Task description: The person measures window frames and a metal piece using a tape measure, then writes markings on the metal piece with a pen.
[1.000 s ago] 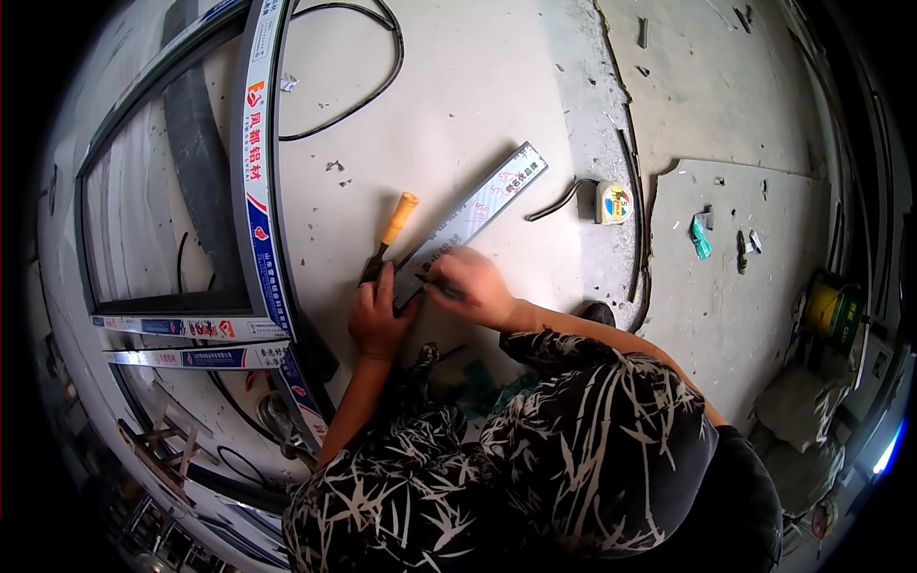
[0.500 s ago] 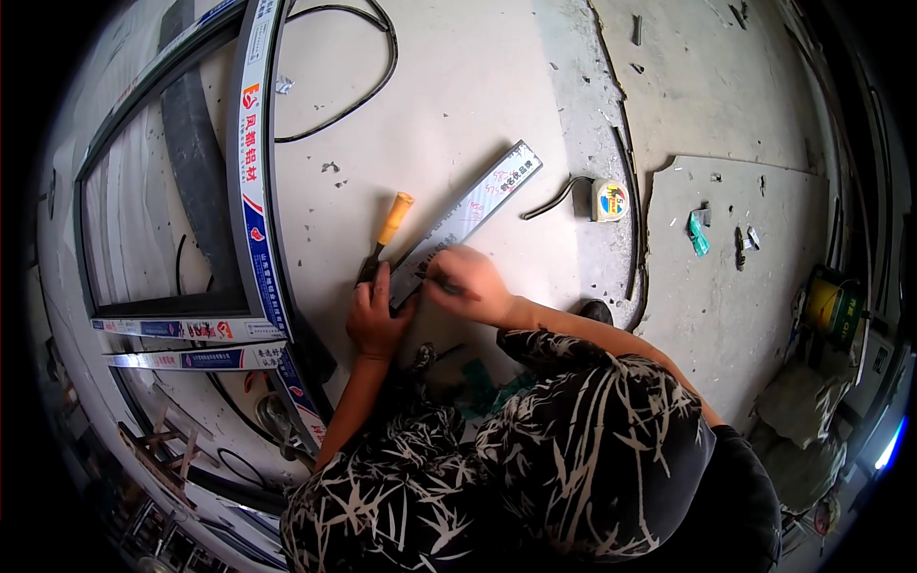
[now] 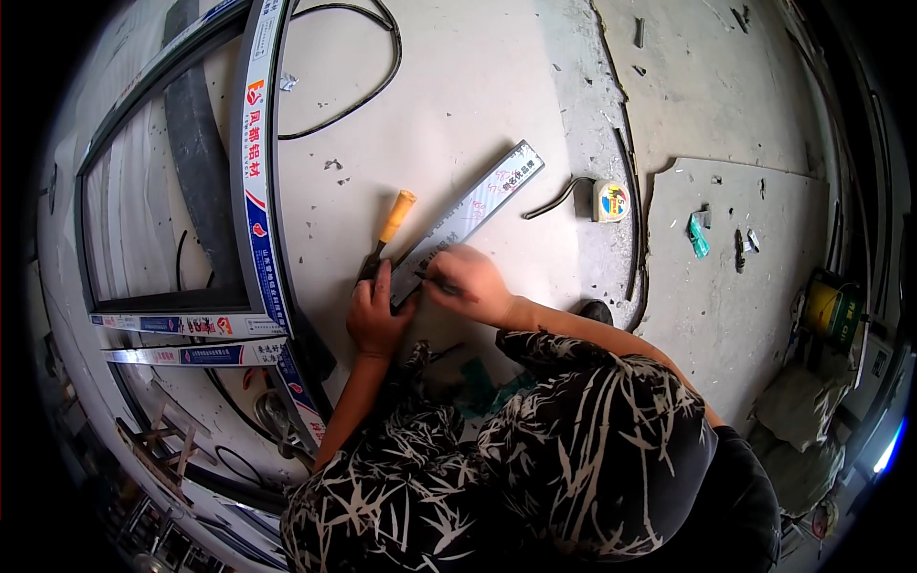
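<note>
The right hand (image 3: pixel 470 285) is closed round a thin dark pencil-like marker (image 3: pixel 441 286), its tip set against the near end of a long silver metal strip (image 3: pixel 465 221). The left hand (image 3: pixel 378 315) lies flat with fingers curled over the strip's near end, pressing it down onto the floor; whether it actually grips anything besides cannot be told, though the dark blade of an orange-handled tool (image 3: pixel 390 230) runs in under its fingers.

The strip lies on the floor (image 3: pixel 458 86) just ahead of the person's knees, slanting away to the upper right. It is narrow, straight and pale grey, with dark printed marks along its length, and its far end is cut square.

The surface is pale, dusty concrete, specked with chips and debris. To the left stands a grey window frame (image 3: pixel 258 181) with white, blue and red protective tape on its bars, lying flat on the floor. Beyond the strip's far end sits a small yellow-and-white tape measure (image 3: pixel 611 201), with a black cable (image 3: pixel 632 191) curving past it. Another black cable (image 3: pixel 353 95) loops at the top. Further right lies a lighter sheet of board (image 3: pixel 745 315) with a teal scrap (image 3: pixel 699 237) on it, and at the far right edge a yellow tin (image 3: pixel 829 307).
</note>
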Demonstrator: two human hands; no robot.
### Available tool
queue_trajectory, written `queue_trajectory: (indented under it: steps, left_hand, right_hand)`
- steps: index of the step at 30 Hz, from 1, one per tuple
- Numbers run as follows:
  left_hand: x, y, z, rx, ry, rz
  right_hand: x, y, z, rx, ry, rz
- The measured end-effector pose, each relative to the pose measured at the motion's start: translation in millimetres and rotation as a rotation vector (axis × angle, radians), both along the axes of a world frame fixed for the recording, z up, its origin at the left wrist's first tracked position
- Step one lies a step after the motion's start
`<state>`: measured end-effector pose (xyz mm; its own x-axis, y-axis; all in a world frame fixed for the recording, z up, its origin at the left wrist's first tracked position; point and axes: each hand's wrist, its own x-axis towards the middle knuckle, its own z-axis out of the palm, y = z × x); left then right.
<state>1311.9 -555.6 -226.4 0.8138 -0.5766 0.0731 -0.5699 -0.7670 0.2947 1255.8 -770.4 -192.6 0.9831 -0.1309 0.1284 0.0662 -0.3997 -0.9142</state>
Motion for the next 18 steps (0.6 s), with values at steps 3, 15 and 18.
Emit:
queue_trajectory:
  steps: [3, 15, 18]
  left_hand:
    - [0.2, -2.6, 2.0, -0.015, 0.001, 0.001]
    - [0.6, -0.8, -1.2, -0.016, -0.014, -0.004]
    - [1.7, -0.5, -1.4, -0.019, -0.014, -0.01]
  right_hand:
    - [-0.1, -0.1, 0.5, 0.01, 0.009, -0.001]
    - [1.1, 0.9, -0.5, -0.06, 0.0, 0.017]
    - [0.0, -2.5, 0.2, 0.026, 0.003, 0.017]
